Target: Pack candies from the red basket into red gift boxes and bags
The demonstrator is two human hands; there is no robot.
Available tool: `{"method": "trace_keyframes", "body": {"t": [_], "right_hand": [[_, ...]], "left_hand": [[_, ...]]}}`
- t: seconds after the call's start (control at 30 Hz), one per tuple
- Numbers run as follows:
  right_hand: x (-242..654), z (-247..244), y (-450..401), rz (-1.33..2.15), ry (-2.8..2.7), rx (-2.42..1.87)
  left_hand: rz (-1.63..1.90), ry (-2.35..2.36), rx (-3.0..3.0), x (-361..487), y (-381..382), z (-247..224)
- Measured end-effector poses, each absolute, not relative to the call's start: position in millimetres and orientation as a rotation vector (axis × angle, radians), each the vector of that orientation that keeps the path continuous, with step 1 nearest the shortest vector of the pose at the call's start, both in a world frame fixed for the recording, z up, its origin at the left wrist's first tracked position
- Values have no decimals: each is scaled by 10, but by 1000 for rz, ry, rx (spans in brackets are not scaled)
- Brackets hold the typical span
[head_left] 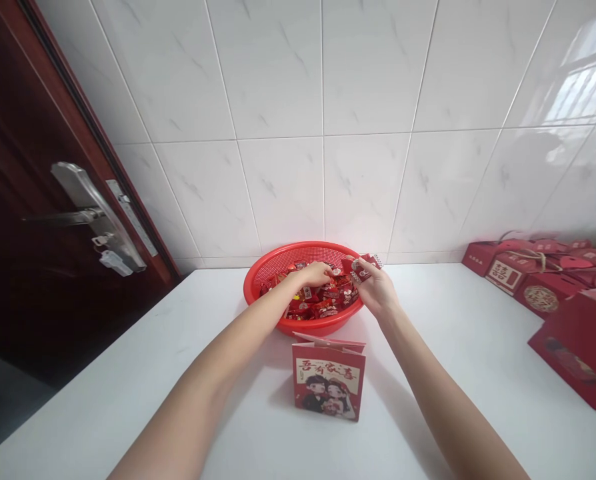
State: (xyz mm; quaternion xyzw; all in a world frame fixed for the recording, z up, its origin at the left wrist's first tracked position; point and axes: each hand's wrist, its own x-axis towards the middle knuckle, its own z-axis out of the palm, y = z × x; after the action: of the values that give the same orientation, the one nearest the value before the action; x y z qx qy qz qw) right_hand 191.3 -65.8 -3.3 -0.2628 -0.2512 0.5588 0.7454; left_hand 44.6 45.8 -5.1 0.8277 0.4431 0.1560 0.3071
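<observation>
A red plastic basket (308,327) with a perforated wall holds a heap of red-wrapped candies (323,308). My left hand (316,274) reaches over its rim into the heap, fingers curled downward in a pinch; what they grip is hidden among the wrappers. At the basket's right rim, my right hand (378,288) is closed on red candy packets (367,268) with checkered ends, held between thumb and fingers. In front of the basket stands a red gift box (328,383) with a cartoon couple and Chinese characters; its top flaps are raised and partly parted.
Several red gift boxes (541,293) stand at the right end of the white table (218,400), one with a window (571,360) in its side. A tiled wall (278,187) runs behind. On the left is a dark red door (28,267) with a metal handle (98,213) and keys.
</observation>
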Motion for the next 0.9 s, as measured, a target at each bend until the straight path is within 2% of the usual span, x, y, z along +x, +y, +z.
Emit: {"method": "trace_keyframes", "body": {"t": [0.2,0.57,0.9], "right_hand": [[1915,-41,-661,1229,-586,-589],[1884,-23,-684,1216,-586,-593],[1879,-7,-709,1210,-610,-596]], "left_hand": [[396,1141,2145,363,500,-22],[975,1072,1910,302,452,144],[984,1360,1781,222,498,113]]}}
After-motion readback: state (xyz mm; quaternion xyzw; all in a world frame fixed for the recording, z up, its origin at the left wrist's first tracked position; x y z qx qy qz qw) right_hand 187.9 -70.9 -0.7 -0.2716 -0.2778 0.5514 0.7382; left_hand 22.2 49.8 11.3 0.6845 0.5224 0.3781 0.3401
